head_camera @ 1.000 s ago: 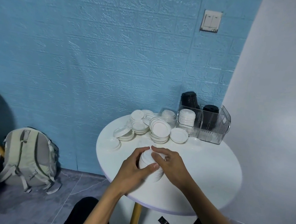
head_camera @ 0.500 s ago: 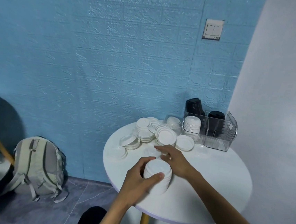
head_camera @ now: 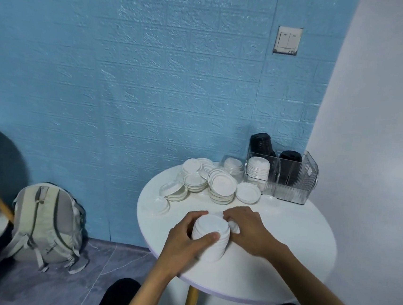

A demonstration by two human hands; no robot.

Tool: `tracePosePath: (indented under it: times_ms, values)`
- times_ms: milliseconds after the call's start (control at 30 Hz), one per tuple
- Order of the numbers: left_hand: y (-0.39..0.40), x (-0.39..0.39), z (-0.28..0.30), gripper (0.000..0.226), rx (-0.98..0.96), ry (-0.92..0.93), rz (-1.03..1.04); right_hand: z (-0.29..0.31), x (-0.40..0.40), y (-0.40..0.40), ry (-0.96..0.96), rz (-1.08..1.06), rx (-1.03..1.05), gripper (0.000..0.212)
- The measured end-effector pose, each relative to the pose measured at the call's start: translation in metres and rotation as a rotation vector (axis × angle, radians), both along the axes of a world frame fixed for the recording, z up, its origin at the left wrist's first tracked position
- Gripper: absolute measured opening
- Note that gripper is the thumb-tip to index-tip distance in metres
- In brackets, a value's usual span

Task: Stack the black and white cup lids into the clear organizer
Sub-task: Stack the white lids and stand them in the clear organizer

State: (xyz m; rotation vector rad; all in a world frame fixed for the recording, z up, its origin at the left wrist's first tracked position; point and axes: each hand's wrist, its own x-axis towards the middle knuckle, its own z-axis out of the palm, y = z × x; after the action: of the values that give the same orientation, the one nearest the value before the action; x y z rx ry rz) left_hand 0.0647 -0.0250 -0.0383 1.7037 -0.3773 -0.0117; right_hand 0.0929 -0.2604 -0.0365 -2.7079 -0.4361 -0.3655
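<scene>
Left grip (head_camera: 186, 243) holds white lid stack (head_camera: 209, 236); right grip (head_camera: 247, 230) pinches another lid (head_camera: 234, 226)

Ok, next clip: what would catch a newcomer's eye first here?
Probably the two hands at the near side of the round white table: the left hand grips a tall stack of white lids, the right hand beside it. Behind them lie loose white lids, then the clear organizer with black and white stacks, against the blue wall.
</scene>
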Motion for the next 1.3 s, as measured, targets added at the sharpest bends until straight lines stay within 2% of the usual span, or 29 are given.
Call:
tracePosePath:
  times_ms: [100, 200, 367, 467, 533, 667, 767, 1300]
  values:
    - [-0.001, 0.000, 0.000, 0.070, 0.002, 0.003, -0.001, -0.004, -0.015, -0.011, 0.058, 0.035, 0.191, 0.031]
    - [0.000, 0.001, 0.000, 0.067, 0.000, 0.011, -0.002, -0.009, -0.025, -0.014, 0.009, -0.002, 0.279, 0.020]
    - [0.000, 0.003, -0.002, 0.061, 0.006, 0.027, -0.007, 0.018, -0.032, -0.002, 0.040, -0.068, 0.744, 0.014]
    - [-0.001, 0.003, -0.001, 0.059, 0.013, 0.018, 0.009, 0.042, -0.041, 0.013, 0.056, -0.012, 0.902, 0.012]
    - [-0.002, 0.002, -0.001, 0.060, 0.017, 0.011, 0.015, 0.050, -0.048, 0.025, 0.042, 0.072, 0.857, 0.011]
    - [-0.004, 0.001, -0.002, 0.074, 0.012, -0.003, 0.022, 0.048, -0.054, 0.040, 0.003, 0.132, 0.587, 0.014]
    - [-0.003, 0.001, -0.002, 0.082, 0.016, -0.010, 0.027, 0.048, -0.055, 0.041, 0.029, 0.133, 0.591, 0.015]
    - [-0.002, 0.001, -0.001, 0.072, 0.023, -0.001, -0.017, 0.042, -0.054, 0.050, 0.046, 0.031, 0.645, 0.010]
